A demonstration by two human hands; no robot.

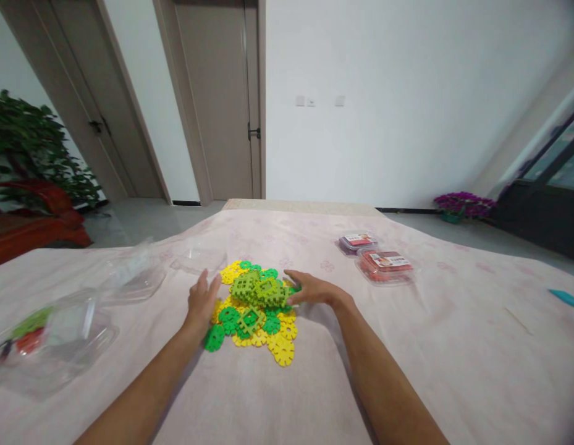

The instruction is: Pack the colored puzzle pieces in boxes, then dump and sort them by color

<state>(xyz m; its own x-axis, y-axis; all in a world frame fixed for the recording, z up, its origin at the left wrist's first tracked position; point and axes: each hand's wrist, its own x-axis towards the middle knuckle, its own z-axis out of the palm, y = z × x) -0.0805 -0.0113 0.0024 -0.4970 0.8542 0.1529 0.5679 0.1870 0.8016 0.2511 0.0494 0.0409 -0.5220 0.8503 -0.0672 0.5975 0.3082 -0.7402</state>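
A loose pile of plastic building pieces lies in front of me. Notched yellow discs (281, 350) and green discs (215, 338) spread around its edges, and square light-green interlocking pieces (267, 289) are heaped on top. At the pile's left side is my left hand (203, 301), its fingers apart and nothing visible in them. On the opposite side my right hand (309, 288) curves towards the heap with thumb and fingers spread. Its fingertips are beside or touching the pieces; I cannot tell which.
Clear plastic containers (133, 278) stand on the pink cloth (324, 383) at left, one box (78, 346) with green and red items inside. Two labelled packs (386, 267) are at back right. A thin stick (518, 320) and a blue object (566, 298) lie far right.
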